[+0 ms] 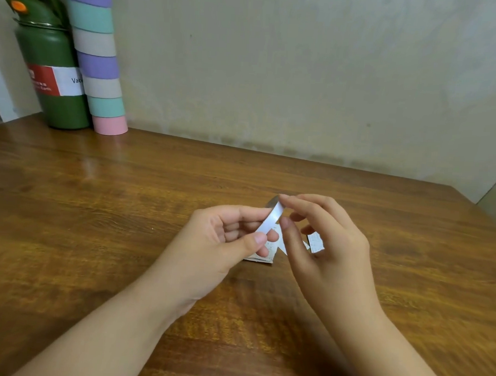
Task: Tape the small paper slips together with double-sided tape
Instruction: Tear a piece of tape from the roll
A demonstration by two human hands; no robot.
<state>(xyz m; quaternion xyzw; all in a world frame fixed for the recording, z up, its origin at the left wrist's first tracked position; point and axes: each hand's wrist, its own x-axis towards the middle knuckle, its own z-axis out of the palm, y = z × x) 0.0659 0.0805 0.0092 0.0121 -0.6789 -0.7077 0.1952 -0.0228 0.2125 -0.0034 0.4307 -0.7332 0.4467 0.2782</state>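
Head view: the left hand point(224, 232) pinches the tape strip point(271, 220); the right hand point(321, 237) pinches its top. Peel slowly, then press it onto the paper slips point(315, 242) on the table point(96, 208).

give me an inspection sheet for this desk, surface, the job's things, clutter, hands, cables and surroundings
Surface: wooden table, glossy.
Job's things: white tape strip held above the table; paper slips lying under the hands.
Clutter: green bottle and striped pastel tube at the far left corner, side by side.
Hands: left hand pinches the strip's lower end; right hand fingertips at its upper end.
Cables: nothing seen.
Surroundings: plain wall behind the table.
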